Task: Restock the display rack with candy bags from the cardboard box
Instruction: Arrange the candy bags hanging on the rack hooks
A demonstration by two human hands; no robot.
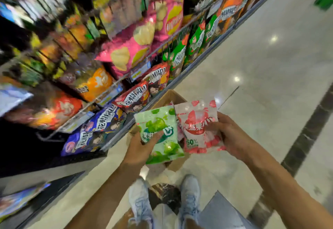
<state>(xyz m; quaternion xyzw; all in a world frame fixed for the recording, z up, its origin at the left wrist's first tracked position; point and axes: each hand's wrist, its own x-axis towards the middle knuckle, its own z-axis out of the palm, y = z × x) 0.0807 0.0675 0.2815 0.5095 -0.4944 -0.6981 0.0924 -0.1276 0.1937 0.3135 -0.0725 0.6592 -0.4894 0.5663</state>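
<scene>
My left hand [142,146] grips a green candy bag [160,131] by its lower left edge, thumb across the front. In my right hand [227,133] is a red and white candy bag [196,126], pinched at its right side. Both bags are held side by side above the open cardboard box [169,97] on the floor, which they mostly hide. The display rack [93,52] runs along the left, packed with snack bags and blurred by motion.
Wire shelves with price tags [138,72] hold chip bags in pink, green, red and blue. Polished tile floor [261,84] stretches to the right. My two white shoes [189,194] stand below the box, beside a cardboard flap and a grey panel.
</scene>
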